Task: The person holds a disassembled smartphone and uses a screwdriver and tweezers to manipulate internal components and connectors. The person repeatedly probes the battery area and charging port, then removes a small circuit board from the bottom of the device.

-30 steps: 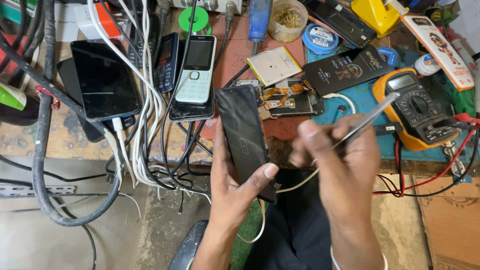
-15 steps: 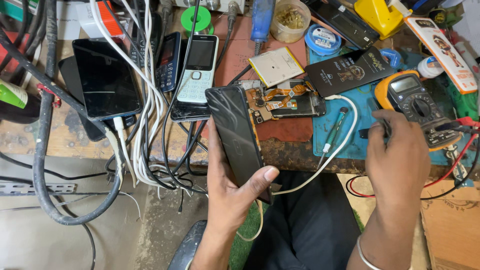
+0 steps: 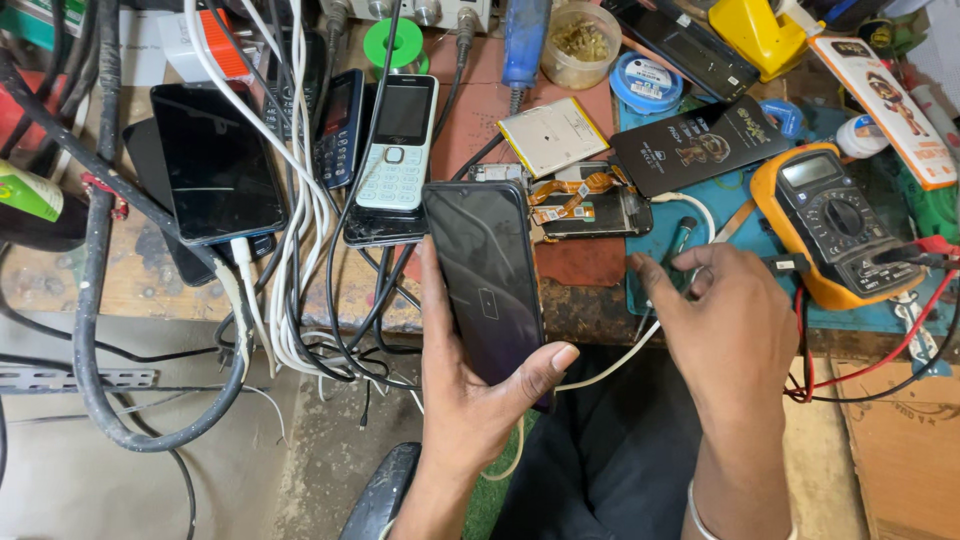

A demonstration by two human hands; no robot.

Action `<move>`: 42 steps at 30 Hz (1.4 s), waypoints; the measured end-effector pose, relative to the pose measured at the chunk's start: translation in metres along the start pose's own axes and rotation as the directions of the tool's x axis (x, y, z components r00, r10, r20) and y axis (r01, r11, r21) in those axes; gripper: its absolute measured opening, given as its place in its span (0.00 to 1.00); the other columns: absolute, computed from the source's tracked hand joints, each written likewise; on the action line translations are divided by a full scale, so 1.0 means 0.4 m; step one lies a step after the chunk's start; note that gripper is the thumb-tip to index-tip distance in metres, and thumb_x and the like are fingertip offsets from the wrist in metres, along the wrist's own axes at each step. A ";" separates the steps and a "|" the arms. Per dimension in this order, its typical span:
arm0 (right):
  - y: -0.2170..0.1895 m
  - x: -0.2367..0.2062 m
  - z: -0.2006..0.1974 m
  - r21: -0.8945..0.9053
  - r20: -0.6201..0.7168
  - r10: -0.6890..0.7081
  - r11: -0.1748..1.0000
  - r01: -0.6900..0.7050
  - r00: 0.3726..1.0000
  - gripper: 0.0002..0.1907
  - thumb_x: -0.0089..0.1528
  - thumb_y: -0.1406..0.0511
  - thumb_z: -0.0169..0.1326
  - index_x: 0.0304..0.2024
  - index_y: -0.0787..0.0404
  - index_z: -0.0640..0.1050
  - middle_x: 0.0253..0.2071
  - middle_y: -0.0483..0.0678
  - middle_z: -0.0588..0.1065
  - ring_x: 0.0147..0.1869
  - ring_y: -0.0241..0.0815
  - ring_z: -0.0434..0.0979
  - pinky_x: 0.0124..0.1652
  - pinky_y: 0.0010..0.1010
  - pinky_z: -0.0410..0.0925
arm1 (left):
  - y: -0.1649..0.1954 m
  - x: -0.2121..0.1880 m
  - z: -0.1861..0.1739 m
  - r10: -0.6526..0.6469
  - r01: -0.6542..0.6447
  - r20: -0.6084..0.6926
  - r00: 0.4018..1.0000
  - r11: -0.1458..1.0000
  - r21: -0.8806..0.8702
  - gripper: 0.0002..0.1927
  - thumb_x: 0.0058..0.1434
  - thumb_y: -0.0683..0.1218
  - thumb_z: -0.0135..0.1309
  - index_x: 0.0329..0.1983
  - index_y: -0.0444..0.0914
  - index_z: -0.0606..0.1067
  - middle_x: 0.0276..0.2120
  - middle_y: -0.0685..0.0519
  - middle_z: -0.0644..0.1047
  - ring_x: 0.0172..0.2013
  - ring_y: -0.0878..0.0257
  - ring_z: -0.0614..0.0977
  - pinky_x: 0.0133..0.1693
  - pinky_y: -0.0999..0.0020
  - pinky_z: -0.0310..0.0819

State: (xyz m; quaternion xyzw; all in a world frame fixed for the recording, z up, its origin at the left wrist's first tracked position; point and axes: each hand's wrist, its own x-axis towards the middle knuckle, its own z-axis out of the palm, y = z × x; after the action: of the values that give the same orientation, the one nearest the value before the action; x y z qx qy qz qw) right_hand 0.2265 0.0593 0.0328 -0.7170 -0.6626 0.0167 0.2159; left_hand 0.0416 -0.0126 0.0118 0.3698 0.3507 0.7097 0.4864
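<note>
Black smartphone upright in left hand, beyond the workbench edge.

Both hands were bare, with no gloves and no rings that could be seen. The left hand had short, trimmed nails, the thumbnail pale and plain. Its forearm was uncovered, with no sleeve in view. The right hand was likewise bare, and a thin silver-coloured bangle circled its wrist. Below the forearms, the lap was covered in dark, almost black clothing, creased in soft folds.
</note>
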 end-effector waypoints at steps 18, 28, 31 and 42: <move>0.120 0.039 0.020 0.629 0.186 0.262 0.709 -0.320 0.947 0.16 0.64 0.62 0.62 0.33 0.73 0.80 0.23 0.51 0.71 0.22 0.36 0.62 0.23 0.29 0.55 | 0.000 0.009 -0.014 -0.004 0.017 -0.081 0.997 0.987 0.162 0.62 0.50 0.37 0.70 0.80 0.33 0.41 0.73 0.42 0.59 0.68 0.57 0.66 0.67 0.62 0.62; 0.115 0.020 0.000 0.976 0.072 0.115 0.199 -0.094 0.991 0.08 0.68 0.72 0.51 0.45 0.74 0.75 0.36 0.59 0.79 0.34 0.48 0.83 0.34 0.37 0.78 | -0.003 0.014 -0.031 -0.045 0.067 -0.154 0.987 0.988 0.137 0.60 0.50 0.40 0.67 0.79 0.34 0.43 0.70 0.41 0.64 0.64 0.55 0.71 0.63 0.62 0.67; 0.098 0.001 -0.013 0.992 -0.028 0.063 0.124 0.020 0.998 0.11 0.69 0.75 0.47 0.53 0.72 0.72 0.45 0.62 0.79 0.42 0.51 0.83 0.41 0.41 0.79 | -0.012 0.010 -0.047 -0.139 0.155 -0.168 0.976 0.984 0.089 0.58 0.51 0.42 0.65 0.79 0.35 0.43 0.69 0.41 0.65 0.64 0.54 0.71 0.60 0.62 0.68; -0.050 -0.087 -0.039 0.993 -0.103 -0.054 0.061 0.106 0.993 0.27 0.73 0.75 0.43 0.75 0.65 0.59 0.48 0.62 0.75 0.47 0.53 0.82 0.50 0.44 0.79 | -0.057 -0.004 -0.087 -0.208 0.171 -0.037 0.977 0.882 -0.439 0.50 0.61 0.56 0.54 0.84 0.36 0.50 0.52 0.36 0.67 0.43 0.50 0.76 0.41 0.55 0.75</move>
State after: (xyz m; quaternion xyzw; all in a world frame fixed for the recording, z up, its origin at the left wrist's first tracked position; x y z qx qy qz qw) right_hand 0.2082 0.0221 0.0445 -0.3383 -0.5064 0.4393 0.6604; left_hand 0.0217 -0.0126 -0.0249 0.1866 0.2386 0.7336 0.6083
